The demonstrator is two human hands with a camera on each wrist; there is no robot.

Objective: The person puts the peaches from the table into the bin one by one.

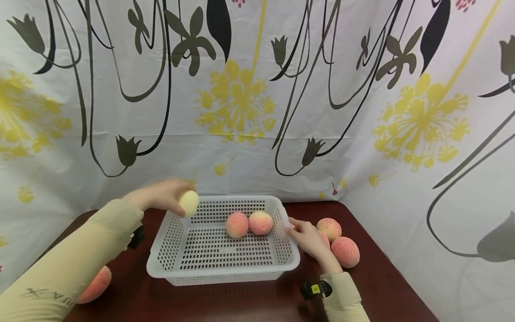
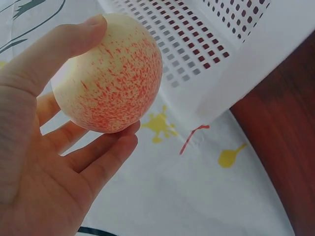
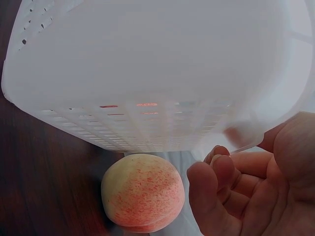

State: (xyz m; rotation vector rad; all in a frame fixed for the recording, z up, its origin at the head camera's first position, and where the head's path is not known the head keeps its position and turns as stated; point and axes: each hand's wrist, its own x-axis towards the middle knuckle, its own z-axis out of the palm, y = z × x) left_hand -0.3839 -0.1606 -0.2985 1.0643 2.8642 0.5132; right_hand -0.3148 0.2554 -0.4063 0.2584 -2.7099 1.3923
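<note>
My left hand (image 1: 166,195) holds a pale yellow peach (image 1: 188,203) over the basket's left rim. In the left wrist view, thumb and fingers lie around this peach (image 2: 110,73), whose visible side is speckled red. The white perforated plastic basket (image 1: 221,271) stands on the table. Inside it, toward the right, two pink-and-yellow peaches (image 1: 237,225) sit side by side. My right hand (image 1: 307,236) grips the basket's right rim; in the right wrist view its fingers (image 3: 209,184) curl under the edge, with the thumb showing through the plastic. Another peach (image 3: 142,192) lies close to these fingers.
Right of the basket, several peaches (image 1: 346,252) lie grouped on the dark red table (image 1: 193,302). One more peach (image 1: 96,286) is at the left front, partly covered by the left sleeve. A flower-patterned white cloth (image 1: 241,170) hangs behind the table and along its sides.
</note>
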